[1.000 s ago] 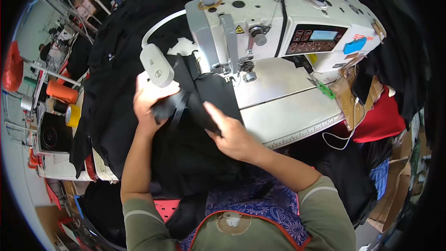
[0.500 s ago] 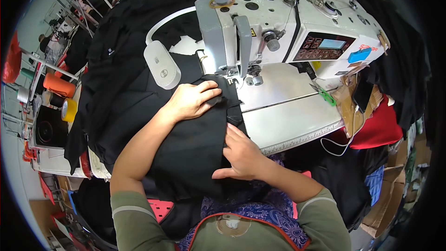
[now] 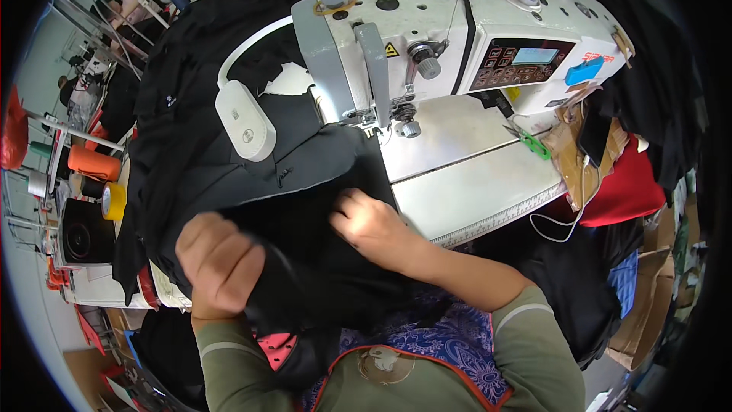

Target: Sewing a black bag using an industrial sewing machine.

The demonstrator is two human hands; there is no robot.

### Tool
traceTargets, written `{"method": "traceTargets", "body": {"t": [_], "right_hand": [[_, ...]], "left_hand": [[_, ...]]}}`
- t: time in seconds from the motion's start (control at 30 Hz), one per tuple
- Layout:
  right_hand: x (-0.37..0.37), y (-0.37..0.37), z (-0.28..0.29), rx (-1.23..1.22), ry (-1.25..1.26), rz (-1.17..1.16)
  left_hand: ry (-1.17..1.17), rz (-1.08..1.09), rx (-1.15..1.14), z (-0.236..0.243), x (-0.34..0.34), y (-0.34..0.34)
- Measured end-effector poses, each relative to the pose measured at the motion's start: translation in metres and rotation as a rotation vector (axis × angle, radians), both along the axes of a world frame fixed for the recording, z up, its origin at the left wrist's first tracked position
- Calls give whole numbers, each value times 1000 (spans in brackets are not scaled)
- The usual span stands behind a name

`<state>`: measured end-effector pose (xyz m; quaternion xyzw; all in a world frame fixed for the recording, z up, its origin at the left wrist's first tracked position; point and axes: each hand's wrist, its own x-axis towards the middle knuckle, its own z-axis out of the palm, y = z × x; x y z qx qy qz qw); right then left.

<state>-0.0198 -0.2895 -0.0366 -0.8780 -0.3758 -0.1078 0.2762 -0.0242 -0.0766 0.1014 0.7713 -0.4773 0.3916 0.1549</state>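
A large piece of black fabric lies across the sewing machine bed and hangs toward my lap, with one edge folded open in front of the needle area. My left hand, smeared by motion, is raised at the left of the fabric with its fingers curled round a lifted part. At the fabric's right side, my right hand is closed, thumb and fingers pinching the cloth. Behind both hands, the white sewing machine has its presser foot area over the cloth's far end; fine detail there is hidden.
A white lamp head on a curved arm hangs over the fabric. Green-handled snips lie on the bed at the right, near a phone with a white cable. Thread cones and yellow tape stand at the left.
My left hand has left the cloth near the needle and come back toward me, lower left, lifting fabric. My right hand has curled onto the cloth and moved slightly up and left.
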Motion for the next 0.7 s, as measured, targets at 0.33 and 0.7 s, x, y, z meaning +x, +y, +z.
{"method": "traceTargets", "body": {"t": [0.33,0.7], "right_hand": [[-1,83,-16,146,-286,403],[-3,-52,5,276,-121,-204]], "left_hand": [[119,-288,324,-51,76,-45],[446,-171,218,-125,127,-57]]}}
